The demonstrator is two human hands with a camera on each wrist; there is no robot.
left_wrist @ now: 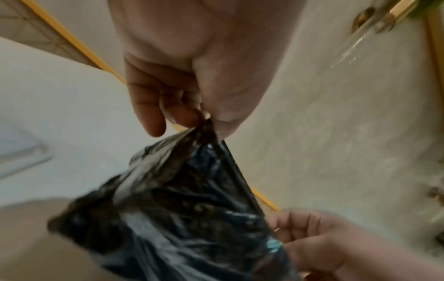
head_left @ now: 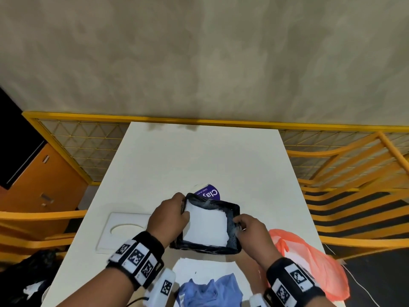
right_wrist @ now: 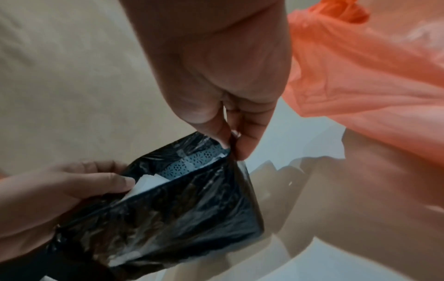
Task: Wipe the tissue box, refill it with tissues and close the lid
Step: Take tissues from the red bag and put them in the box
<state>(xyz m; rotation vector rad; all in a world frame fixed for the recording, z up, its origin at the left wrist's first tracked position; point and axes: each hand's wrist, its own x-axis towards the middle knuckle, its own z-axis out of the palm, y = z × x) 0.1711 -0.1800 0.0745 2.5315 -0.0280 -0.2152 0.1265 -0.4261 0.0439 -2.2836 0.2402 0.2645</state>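
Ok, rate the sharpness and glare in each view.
Head view: sharp, evenly lit, wide-angle bend in the yellow metal railing. Left wrist view: the crinkled black plastic bag is motion-blurred, with glare streaks. Right wrist view: bag fairly sharp, the orange plastic bag soft.

Plastic wrap [head_left: 232, 210]: glossy black. Tissues [head_left: 207, 227]: plain white. Inner packet surface [right_wrist: 204, 159]: pale teal with a small dark star lattice. Round container [head_left: 209, 193]: purple, white lettering. Lid [head_left: 124, 229]: white. Cloth [head_left: 210, 291]: light blue. Bag [head_left: 309, 262]: translucent orange-pink. Table [head_left: 199, 158]: white.
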